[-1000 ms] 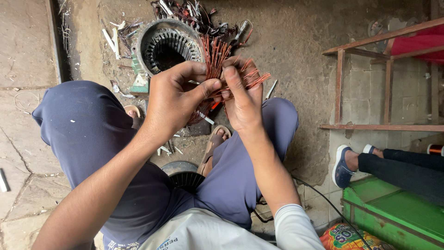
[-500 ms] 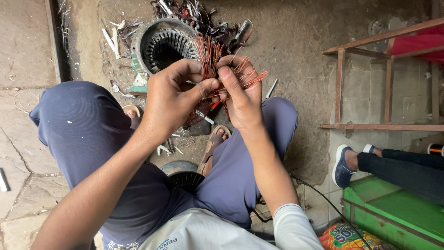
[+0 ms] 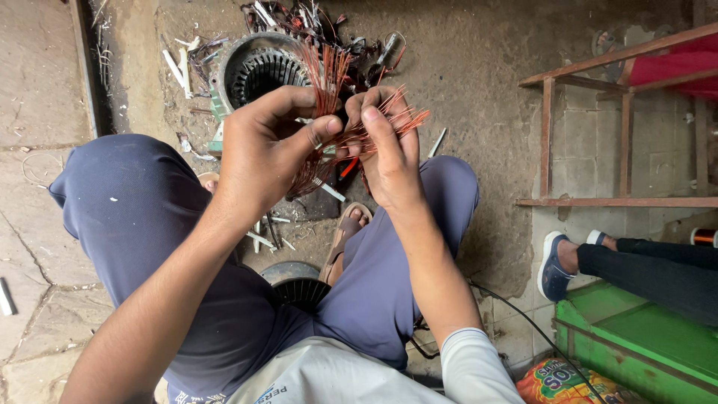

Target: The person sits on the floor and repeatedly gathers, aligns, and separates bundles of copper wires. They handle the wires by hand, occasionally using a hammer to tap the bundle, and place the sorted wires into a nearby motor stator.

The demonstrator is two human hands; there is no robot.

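A: Item one, the largest: round grey metal motor stator (image 3: 258, 71) with its slotted bore, lying on the ground beyond our fingertips, bore facing up so the slots can be seen.

B: Item two: bundle of thin copper-red winding wires (image 3: 329, 127), held up between both hands, above our knees.

A: Grip? We log our left hand (image 3: 262, 153) as closed, thumb and forefinger pinching the bundle at mid-length to keep the strands gathered.

B: And our right hand (image 3: 389, 153) closed too, fingers curled round the fanned ends, which splay past the fingertips.

A: Smallest: white insulation strips (image 3: 179, 67), scattered on the ground left of the stator, apart from our fingers.
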